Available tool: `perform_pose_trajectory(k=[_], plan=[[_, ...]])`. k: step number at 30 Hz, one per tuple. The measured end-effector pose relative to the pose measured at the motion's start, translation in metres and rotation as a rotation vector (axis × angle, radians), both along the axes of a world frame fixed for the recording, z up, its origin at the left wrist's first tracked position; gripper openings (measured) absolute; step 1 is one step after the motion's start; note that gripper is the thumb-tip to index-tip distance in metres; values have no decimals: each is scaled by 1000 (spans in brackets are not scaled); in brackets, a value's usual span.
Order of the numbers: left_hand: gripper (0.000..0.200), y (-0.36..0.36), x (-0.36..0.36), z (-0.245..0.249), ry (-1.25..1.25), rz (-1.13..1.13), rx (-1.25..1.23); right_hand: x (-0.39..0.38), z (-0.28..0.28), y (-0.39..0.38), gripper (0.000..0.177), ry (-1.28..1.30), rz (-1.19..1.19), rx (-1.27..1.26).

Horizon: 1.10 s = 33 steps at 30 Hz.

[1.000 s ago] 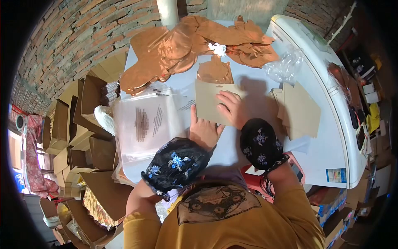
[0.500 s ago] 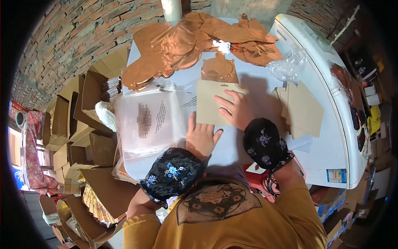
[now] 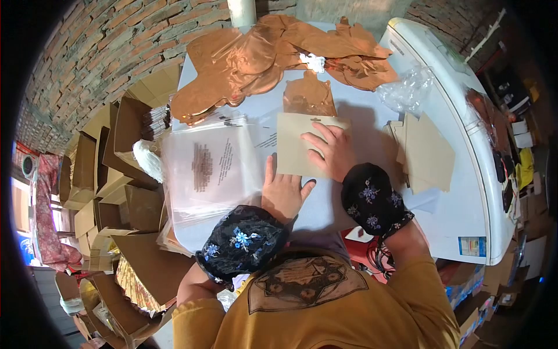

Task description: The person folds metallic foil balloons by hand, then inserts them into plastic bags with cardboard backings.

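A beige card [image 3: 293, 142] with a small hanging slot near its top edge lies in the middle of the white table [image 3: 360, 224]. My right hand [image 3: 331, 152] rests on the card's right half, fingers spread. At the card's lower left edge is my left hand [image 3: 285, 195], thumb apart, some fingertips at or under the edge. Just above the card lies a flat copper foil piece [image 3: 307, 97]. A stack of clear printed plastic bags [image 3: 212, 166] is left of the card, and more beige cards [image 3: 429, 152] lie to the right.
Copper foil shapes [image 3: 232, 64] spread across the back, with a white tangle [image 3: 314, 63] among them. Crumpled clear plastic [image 3: 407, 90] lies back right, beside a large white appliance [image 3: 459, 116]. Open cardboard boxes [image 3: 136, 209] crowd the left side.
Both hands hold nearly the same pose around the card. The whole view has shifted very slightly.
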<state>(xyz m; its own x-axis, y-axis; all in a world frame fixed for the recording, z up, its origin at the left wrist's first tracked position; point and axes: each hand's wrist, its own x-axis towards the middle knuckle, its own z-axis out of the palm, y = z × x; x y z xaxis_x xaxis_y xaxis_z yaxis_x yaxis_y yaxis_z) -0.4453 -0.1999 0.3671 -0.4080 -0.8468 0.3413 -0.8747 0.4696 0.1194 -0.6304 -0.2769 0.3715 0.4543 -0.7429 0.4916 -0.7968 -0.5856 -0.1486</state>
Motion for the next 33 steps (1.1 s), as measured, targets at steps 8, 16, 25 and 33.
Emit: perform_pose_trajectory(k=[8,16,25,33], plan=[[38,-1,36,76,-25,-92,379,-2,-3,-3,45,5,10,-37],[28,-185,54,27,471,30,301,0,10,-4,47,68,-21,81],[21,-266,5,13,379,83,680,0,3,-6,45,44,-15,-14],[12,-264,26,13,900,-240,997,1,7,-3,42,24,-27,78]])
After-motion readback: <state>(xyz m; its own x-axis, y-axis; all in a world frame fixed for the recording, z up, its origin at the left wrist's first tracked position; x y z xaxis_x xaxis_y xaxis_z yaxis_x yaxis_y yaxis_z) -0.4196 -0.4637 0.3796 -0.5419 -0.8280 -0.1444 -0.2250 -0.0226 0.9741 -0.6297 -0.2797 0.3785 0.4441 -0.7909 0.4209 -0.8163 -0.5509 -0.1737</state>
